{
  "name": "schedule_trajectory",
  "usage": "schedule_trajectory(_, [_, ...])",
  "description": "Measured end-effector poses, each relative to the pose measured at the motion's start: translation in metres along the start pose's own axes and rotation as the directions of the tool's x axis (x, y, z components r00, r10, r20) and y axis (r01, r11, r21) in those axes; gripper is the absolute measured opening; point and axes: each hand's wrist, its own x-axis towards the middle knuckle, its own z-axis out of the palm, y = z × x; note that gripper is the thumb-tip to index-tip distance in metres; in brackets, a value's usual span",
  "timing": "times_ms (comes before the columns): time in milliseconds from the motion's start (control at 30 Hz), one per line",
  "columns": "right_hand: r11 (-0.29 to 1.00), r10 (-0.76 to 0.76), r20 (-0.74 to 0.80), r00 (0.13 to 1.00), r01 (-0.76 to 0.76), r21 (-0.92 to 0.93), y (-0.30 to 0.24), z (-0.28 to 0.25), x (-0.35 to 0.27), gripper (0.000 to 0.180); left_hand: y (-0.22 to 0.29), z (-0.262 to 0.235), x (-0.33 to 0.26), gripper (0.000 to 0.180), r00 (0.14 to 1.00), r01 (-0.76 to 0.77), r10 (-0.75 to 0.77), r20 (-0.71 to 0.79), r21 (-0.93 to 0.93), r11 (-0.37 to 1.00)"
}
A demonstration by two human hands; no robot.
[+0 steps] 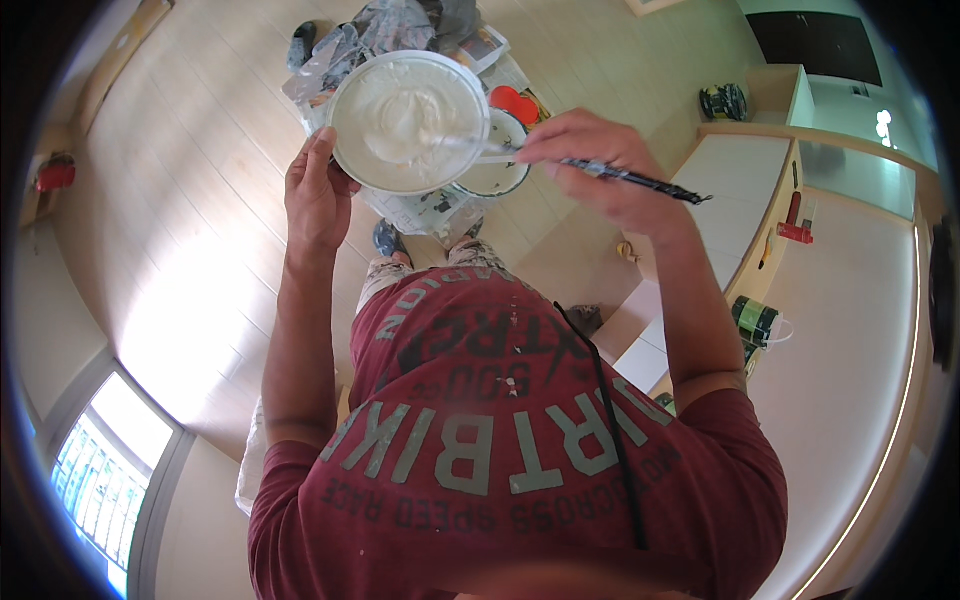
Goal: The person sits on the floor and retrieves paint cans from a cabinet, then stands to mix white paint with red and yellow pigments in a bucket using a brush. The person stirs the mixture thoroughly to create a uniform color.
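Observation:
My left hand (318, 190) is closed on the left edge of a round white tub (345, 165), its thumb over the rim. Thick, creamy white paste (395, 115) with swirl marks lies in the tub. My right hand (595, 165) is closed around the dark handle (635, 178) of a slim tool. The tool's other end reaches over the tub's right side into the paste, blurred, so its kind does not show. A white handle-like part (500, 154) juts right from the tub, under my right fingers. Partly hidden below is a white pail (497, 178) with a dark rim.
Newspaper (415, 210) and plastic sheeting (335, 65) lie under the tub, with a red object (513, 103) beside the pail. At right, a long cabinet (735, 185) carries a red tool (797, 232) and a dark can (755, 320). Another can (722, 102) stands farther off.

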Motion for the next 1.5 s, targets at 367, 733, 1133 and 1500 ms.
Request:
schedule_trajectory(367, [0.999, -0.041, -0.096, 0.995, 0.044, 0.026, 0.006, 0.013, -0.003, 0.026, 0.002, 0.001, -0.001, 0.033, 0.999, 0.024, -0.023, -0.028, 0.034, 0.999])
schedule_trajectory(733, [0.998, -0.01, -0.082, 0.997, 0.014, 0.055, -0.006, 0.027, 0.0, 0.025, -0.002, -0.003, -0.003, 0.032, 0.997, -0.041, 0.046, -0.064, 0.069, 0.997])
schedule_trajectory(1133, [0.998, -0.033, -0.197, 0.98, 0.043, 0.048, 0.013, 0.04, -0.004, 0.022, -0.006, -0.001, -0.004, 0.032, 0.993, -0.063, 0.07, -0.097, 0.069, 0.996])
schedule_trajectory(1500, [0.994, 0.062, -0.269, 0.961, -0.037, 0.099, 0.005, 0.042, 0.003, 0.022, -0.008, 0.003, -0.004, 0.031, 0.997, -0.059, 0.064, -0.048, 0.101, 0.993])
